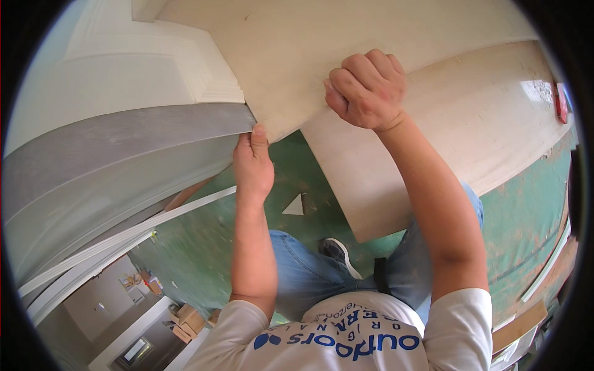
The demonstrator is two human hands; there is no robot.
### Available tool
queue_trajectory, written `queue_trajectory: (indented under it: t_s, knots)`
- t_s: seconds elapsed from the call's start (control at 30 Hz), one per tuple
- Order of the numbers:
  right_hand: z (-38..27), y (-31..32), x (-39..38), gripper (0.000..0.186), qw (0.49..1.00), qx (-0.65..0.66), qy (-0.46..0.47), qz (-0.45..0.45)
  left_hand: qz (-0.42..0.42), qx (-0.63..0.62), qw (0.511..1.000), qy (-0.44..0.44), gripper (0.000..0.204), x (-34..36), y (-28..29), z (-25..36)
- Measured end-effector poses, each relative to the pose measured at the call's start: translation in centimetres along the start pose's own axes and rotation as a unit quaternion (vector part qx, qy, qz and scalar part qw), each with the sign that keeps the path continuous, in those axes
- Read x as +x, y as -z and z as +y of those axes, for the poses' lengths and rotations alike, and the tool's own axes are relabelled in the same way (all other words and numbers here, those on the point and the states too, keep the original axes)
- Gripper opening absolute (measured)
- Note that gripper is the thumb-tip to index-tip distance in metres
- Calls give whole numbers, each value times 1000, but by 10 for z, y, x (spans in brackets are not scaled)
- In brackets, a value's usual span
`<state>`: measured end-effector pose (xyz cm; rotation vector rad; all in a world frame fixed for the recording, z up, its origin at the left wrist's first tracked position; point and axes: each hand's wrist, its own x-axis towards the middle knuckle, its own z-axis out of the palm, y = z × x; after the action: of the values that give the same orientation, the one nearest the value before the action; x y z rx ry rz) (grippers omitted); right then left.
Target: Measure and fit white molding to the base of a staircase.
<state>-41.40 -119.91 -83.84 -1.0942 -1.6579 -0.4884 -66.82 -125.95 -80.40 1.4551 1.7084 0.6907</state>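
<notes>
My left hand [253, 157] grips the right end of a long grey strip board [124, 133], its thumb up at the corner. The board lies along a white moulded panel [148, 74]. My right hand [365, 89] is raised to the right, closed in a fist over a large beige board [278, 49]; what it holds, if anything, is hidden. A second beige sheet [352, 167] extends beneath my right forearm toward the right rim.
Green floor covering [513, 216] shows around my legs, with a small white triangular scrap [294, 204] on it. White trim lengths [185, 210] run at the left. Cardboard boxes [189, 321] are at lower left, a red object [561, 102] at the right rim.
</notes>
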Motion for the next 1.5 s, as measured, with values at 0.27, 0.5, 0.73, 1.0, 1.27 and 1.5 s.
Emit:
queue_trajectory:
  t_s: [0.27, 0.5, 0.73, 1.0, 1.27, 1.5]
  knots:
    - [0, 2, 2, 23, 1000, 0, 2, 3, -34, -93, 995, -23, 84, 0, 3, -9]
    - [0, 1, 5, 24, 1000, 8, 4, -2, 17, -46, 999, -16, 75, 1, 0, -2]
    - [1, 0, 4, 24, 1000, 6, 10, 0, 5, -62, 998, -9, 79, 2, -3, 4]
    - [1, 5, 4, 22, 1000, 9, 9, -12, 12, -123, 992, -10, 80, -2, -11, 2]
    - [5, 4, 4, 21, 999, 12, 27, -22, -19, -172, 985, -14, 78, 3, -15, -14]
    - [2, -6, 3, 16, 999, 10, 38, 9, -155, -211, 965, -32, 74, 3, 12, -6]
